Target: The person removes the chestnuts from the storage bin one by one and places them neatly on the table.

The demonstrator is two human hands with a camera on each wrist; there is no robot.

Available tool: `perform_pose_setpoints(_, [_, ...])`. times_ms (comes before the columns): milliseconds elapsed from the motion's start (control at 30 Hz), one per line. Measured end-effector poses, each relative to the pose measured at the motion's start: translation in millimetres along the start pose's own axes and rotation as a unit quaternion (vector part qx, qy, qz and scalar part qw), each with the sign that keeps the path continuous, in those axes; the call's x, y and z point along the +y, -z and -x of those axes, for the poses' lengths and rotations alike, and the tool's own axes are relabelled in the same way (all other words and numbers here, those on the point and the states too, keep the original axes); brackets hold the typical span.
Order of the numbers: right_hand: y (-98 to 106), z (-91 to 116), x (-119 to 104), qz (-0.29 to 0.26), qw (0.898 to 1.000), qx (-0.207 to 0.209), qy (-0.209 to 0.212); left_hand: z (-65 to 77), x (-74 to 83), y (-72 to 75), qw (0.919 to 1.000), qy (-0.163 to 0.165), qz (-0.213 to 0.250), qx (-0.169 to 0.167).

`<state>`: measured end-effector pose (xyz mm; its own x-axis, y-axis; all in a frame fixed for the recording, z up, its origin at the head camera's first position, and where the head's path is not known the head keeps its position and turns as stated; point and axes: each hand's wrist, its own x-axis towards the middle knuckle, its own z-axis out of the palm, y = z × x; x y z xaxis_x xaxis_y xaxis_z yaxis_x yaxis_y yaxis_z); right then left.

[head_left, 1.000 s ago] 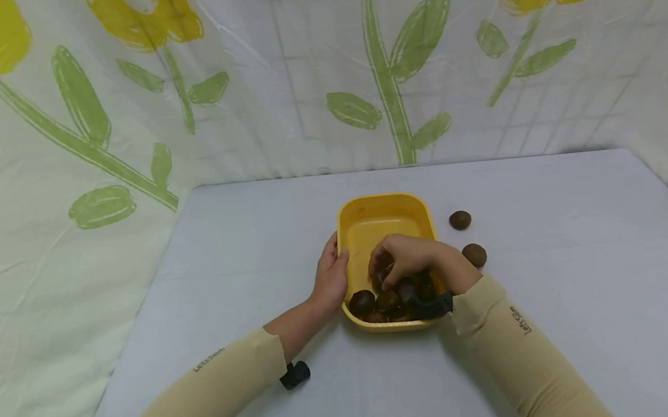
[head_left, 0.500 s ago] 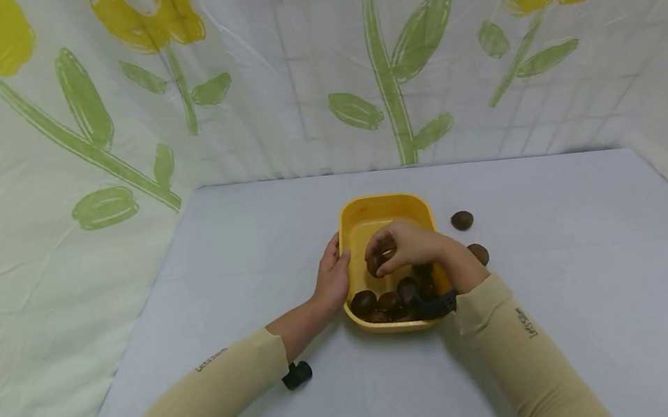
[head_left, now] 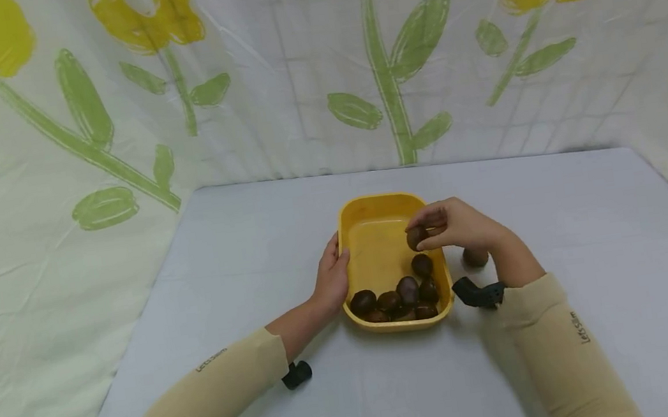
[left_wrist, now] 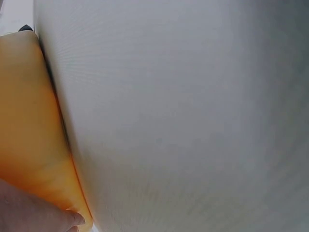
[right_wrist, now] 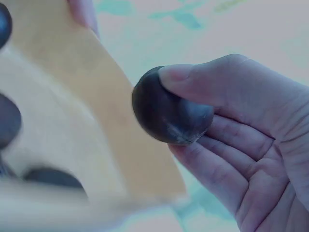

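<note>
My left hand grips the left side of a yellow tray; in the left wrist view, fingers touch its wall. My right hand pinches a dark brown chestnut over the tray's right rim. The right wrist view shows this glossy chestnut between thumb and fingers. Several more chestnuts lie in the tray's near part, one of them along the right wall.
Just right of the tray, a chestnut lies on the white table, below my right wrist. A flowered cloth hangs behind the table's far edge.
My right hand has lifted a chestnut from inside the tray and moved right, to above its right rim. It now hides the farther loose chestnut. My left hand has stayed put.
</note>
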<state>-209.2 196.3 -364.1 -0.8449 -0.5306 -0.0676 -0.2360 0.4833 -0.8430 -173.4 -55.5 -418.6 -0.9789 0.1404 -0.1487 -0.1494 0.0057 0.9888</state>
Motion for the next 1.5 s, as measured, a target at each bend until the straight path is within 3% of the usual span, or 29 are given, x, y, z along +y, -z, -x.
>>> perform_pose_setpoints(200, [26.3, 15.0, 22.6, -0.055, 0.996, 0.065, -0.019, -0.3, 1.0, 0.6, 1.0, 0.008, 0.0, 0.003])
perform_pose_setpoints(400, [42.6, 27.4, 39.0, -0.039, 0.989, 0.127, -0.06, 0.0, 0.4, -1.0, 0.9998, 0.009, -0.016, 0.009])
perform_pose_setpoints(667, [57.4, 45.5, 59.8, -0.032, 0.982, 0.165, -0.085, 1.3, 3.7, -0.2, 1.0, 0.007, 0.001, -0.006])
perform_pose_setpoints(867, [68.3, 58.3, 79.0, -0.055, 0.975, 0.186, -0.107, 11.5, 20.1, 0.7, 0.9996, 0.02, -0.002, -0.018])
perform_pose_setpoints(1033, [71.7, 63.1, 93.3, -0.047, 0.97, 0.199, -0.135, 18.5, 29.2, 0.1, 0.9995, 0.018, -0.01, -0.024])
perform_pose_setpoints(1233, [70.1, 62.2, 110.1, -0.032, 0.959, 0.225, -0.169, 18.3, 28.5, -0.4, 0.9994, 0.024, -0.021, -0.016])
perform_pose_setpoints(1500, [61.5, 56.1, 124.3, -0.055, 0.945, 0.279, -0.163, 20.3, 30.7, -0.4, 0.9995, 0.019, -0.022, -0.013])
